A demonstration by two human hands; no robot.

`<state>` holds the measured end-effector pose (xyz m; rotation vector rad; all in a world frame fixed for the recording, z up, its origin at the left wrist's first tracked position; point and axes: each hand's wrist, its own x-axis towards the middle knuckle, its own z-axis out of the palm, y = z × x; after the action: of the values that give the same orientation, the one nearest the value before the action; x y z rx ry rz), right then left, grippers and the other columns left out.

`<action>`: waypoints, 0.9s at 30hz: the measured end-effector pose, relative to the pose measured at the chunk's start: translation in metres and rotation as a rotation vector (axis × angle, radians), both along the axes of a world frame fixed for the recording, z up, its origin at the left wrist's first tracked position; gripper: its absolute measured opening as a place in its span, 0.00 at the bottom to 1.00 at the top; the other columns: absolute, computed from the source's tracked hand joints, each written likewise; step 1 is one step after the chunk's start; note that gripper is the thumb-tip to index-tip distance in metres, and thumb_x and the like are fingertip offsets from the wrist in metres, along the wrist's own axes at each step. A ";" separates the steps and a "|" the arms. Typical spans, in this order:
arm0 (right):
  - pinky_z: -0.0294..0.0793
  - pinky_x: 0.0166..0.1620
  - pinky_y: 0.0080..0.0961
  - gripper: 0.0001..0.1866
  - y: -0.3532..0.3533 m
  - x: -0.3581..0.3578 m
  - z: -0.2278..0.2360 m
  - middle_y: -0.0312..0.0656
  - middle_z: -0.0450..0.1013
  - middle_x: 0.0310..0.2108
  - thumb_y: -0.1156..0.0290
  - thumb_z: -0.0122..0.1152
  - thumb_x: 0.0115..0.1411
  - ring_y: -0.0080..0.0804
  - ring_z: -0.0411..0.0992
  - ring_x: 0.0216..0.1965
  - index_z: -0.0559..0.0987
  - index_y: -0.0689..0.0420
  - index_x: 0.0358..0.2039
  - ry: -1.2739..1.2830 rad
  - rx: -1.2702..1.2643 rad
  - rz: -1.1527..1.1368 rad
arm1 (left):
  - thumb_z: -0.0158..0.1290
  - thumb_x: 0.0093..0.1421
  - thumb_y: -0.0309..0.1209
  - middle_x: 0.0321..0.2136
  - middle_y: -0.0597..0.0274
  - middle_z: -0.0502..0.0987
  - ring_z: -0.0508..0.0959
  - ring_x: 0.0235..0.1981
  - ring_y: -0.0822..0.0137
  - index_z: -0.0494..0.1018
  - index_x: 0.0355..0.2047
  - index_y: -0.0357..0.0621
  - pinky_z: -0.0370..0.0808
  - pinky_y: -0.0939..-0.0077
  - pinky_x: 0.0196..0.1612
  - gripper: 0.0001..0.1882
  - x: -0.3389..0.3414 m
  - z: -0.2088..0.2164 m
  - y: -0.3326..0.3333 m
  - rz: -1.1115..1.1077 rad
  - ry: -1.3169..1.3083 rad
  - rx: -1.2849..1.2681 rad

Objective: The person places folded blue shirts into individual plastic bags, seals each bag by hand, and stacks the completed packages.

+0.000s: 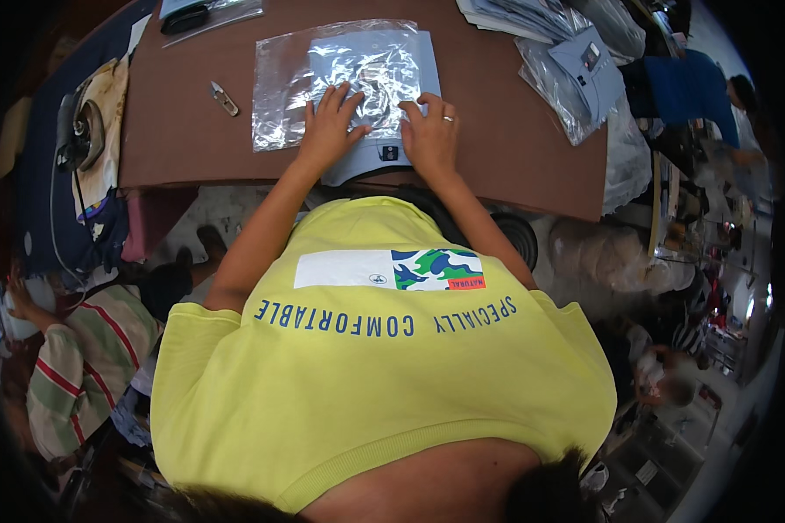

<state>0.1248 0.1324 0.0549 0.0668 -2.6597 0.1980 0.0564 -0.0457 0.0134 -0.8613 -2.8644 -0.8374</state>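
Under the spread left hand (327, 131) and half-curled right hand (429, 144), its grip unclear, a clear bag (279, 96) is laid; a folded pale-blue shirt (356, 159) is partly covered by it.

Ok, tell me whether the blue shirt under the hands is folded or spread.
Folded: the shirt lies as a compact rectangle, with no sleeves spread out beside it.
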 end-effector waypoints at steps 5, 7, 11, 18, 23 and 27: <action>0.60 0.43 0.36 0.23 -0.003 -0.009 -0.014 0.37 0.68 0.39 0.51 0.65 0.45 0.37 0.67 0.40 0.76 0.51 0.38 -0.169 -0.211 0.232 | 0.51 0.57 0.49 0.65 0.59 0.49 0.46 0.66 0.55 0.57 0.61 0.58 0.44 0.43 0.62 0.33 -0.008 -0.025 -0.006 -0.071 -0.031 0.041; 0.59 0.42 0.36 0.23 -0.004 -0.011 -0.019 0.36 0.68 0.37 0.50 0.65 0.45 0.36 0.67 0.39 0.76 0.50 0.38 -0.206 -0.133 0.130 | 0.49 0.58 0.49 0.66 0.61 0.46 0.44 0.67 0.56 0.55 0.63 0.58 0.42 0.45 0.63 0.34 -0.010 -0.026 -0.009 -0.105 -0.049 0.032; 0.57 0.41 0.36 0.19 0.000 -0.015 -0.021 0.35 0.69 0.34 0.52 0.63 0.48 0.35 0.68 0.38 0.76 0.49 0.37 -0.273 -0.106 0.130 | 0.46 0.61 0.46 0.66 0.63 0.46 0.42 0.67 0.57 0.54 0.63 0.59 0.39 0.48 0.64 0.31 -0.009 -0.028 -0.016 -0.148 -0.069 0.079; 0.61 0.42 0.34 0.08 -0.013 -0.026 -0.021 0.34 0.70 0.32 0.62 0.60 0.53 0.33 0.68 0.36 0.76 0.50 0.31 -0.072 0.083 0.328 | 0.40 0.65 0.40 0.66 0.64 0.45 0.41 0.67 0.58 0.54 0.63 0.59 0.37 0.49 0.64 0.26 -0.015 -0.031 -0.020 -0.210 -0.132 0.106; 0.66 0.38 0.34 0.08 -0.007 -0.031 -0.033 0.38 0.72 0.32 0.66 0.60 0.51 0.39 0.69 0.33 0.76 0.54 0.31 -0.285 -0.449 0.298 | 0.42 0.64 0.43 0.66 0.64 0.45 0.42 0.67 0.59 0.54 0.63 0.59 0.39 0.48 0.64 0.28 -0.013 -0.033 -0.019 -0.185 -0.090 0.082; 0.69 0.36 0.34 0.07 -0.003 -0.033 -0.034 0.40 0.73 0.32 0.68 0.59 0.52 0.41 0.70 0.29 0.76 0.56 0.31 -0.374 -0.643 0.276 | 0.46 0.61 0.45 0.66 0.65 0.45 0.42 0.67 0.59 0.53 0.63 0.59 0.40 0.48 0.64 0.31 -0.016 -0.034 -0.020 -0.187 -0.089 0.072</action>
<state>0.0920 0.1289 0.0207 0.2030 -2.7946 1.2456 0.0409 -0.0661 -0.0205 -1.1237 -2.8397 -1.0148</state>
